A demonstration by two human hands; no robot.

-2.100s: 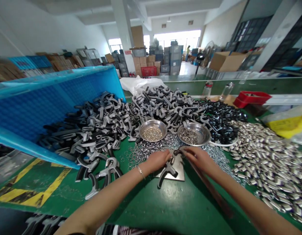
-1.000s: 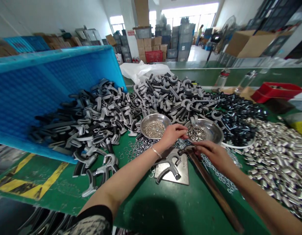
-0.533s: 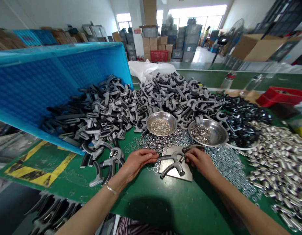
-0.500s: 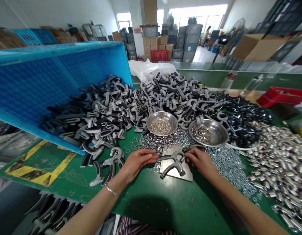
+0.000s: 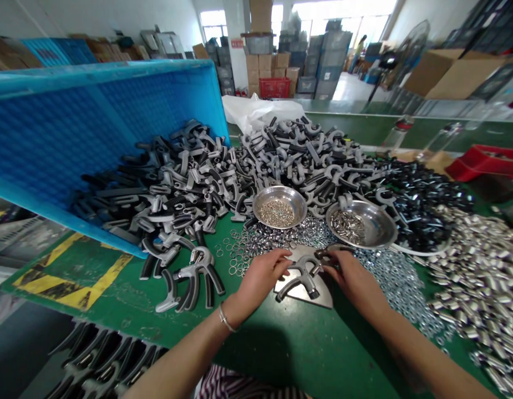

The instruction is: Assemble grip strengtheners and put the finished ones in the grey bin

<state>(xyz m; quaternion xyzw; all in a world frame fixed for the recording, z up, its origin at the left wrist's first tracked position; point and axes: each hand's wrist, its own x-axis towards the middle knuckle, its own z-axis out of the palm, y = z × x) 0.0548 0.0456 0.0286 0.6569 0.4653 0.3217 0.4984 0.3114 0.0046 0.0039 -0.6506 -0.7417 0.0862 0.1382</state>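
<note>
room: bare worktop (image 5: 306, 354) is lying open on the near side of the hands only
left edge: tipped blue crate (image 5: 94, 122) is spilling a heap of grey-black handles (image 5: 189, 183); two finished grippers (image 5: 189, 280) are lying just beside the left hand (image 5: 260, 277)
right edge: washers (image 5: 389, 280) and a heap of silver tubes (image 5: 481, 260) are crowding in beside the right hand (image 5: 354, 280)
far edge: left bowl (image 5: 280, 206) and right bowl (image 5: 361, 224) are sitting just beyond the hands, loose rings (image 5: 256, 241) between them and the plate (image 5: 318, 296)
part: one grey handle (image 5: 300, 276) is lying flat on the plate, between both hands
left fingers: pinching the handle's left arm, thumb on top
right fingers: curling together against the handle's top end, touching it; can't tell what they are gripping
surface: green mat, yellow-black tape (image 5: 69, 280) at the left corner
room: warehouse, stacked boxes (image 5: 277, 66) and a red tray (image 5: 484, 163) sitting further back
</note>
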